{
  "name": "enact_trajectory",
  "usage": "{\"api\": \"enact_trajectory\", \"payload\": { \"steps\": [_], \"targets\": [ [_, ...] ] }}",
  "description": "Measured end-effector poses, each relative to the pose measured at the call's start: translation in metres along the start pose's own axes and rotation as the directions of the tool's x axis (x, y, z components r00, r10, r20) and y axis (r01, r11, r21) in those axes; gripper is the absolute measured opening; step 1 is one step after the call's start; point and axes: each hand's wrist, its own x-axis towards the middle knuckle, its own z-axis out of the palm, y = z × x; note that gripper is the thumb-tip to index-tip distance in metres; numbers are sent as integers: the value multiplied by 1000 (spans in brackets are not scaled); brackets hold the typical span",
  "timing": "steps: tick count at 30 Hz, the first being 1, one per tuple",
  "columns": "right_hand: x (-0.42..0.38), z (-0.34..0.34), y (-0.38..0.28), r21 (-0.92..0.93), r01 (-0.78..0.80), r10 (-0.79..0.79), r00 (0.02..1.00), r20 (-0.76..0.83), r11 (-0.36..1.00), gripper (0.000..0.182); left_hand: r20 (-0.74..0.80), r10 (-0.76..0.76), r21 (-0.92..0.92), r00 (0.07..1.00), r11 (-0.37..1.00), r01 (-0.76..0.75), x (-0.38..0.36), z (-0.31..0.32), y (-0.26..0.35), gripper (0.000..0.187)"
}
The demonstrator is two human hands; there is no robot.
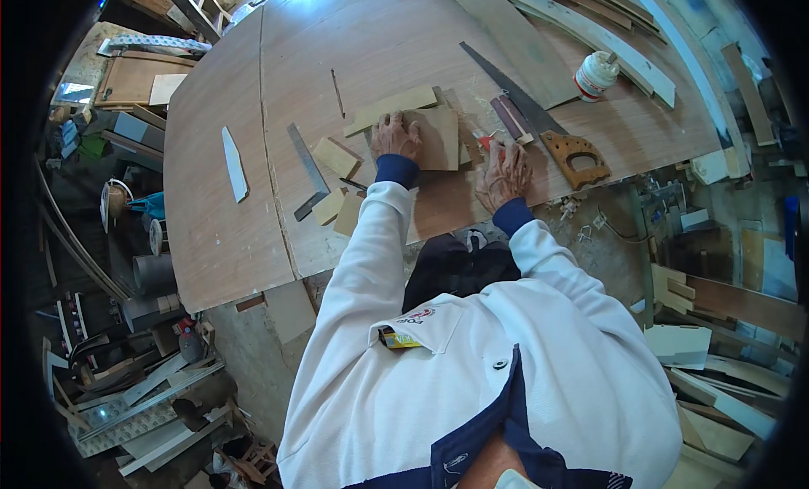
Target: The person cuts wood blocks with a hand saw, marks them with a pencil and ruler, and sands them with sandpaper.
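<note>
My left hand lies with its fingers spread on a flat wooden board near the table's front edge. A longer wood strip sits along the board's far side. Just right of the board, my right hand is bent over a small red object, its fingers partly closed round it. Beside that hand are dark reddish wood pieces and a handsaw with a wooden handle. Small wood blocks and a metal try square lie left of my left hand.
The wooden table has a seam on its left side. A white pointed piece and a thin dark rod lie on it. At the right stand a white glue bottle and long boards. Scrap wood fills the floor on both sides.
</note>
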Motion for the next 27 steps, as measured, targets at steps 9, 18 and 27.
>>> {"api": "enact_trajectory", "payload": {
  "steps": [9,18,27],
  "targets": [
    [8,7,-35,294,146,-143,989,-29,945,48,95,-711,185,696,700,690,5,-55,-99,52],
    [14,4,-67,239,-18,-23,986,166,971,53,205,-762,208,614,647,733,10,-8,-143,111],
    [18,3,-70,201,-58,15,978,209,978,56,187,-434,-146,881,875,462,-5,-88,-119,55]
  ]
}}
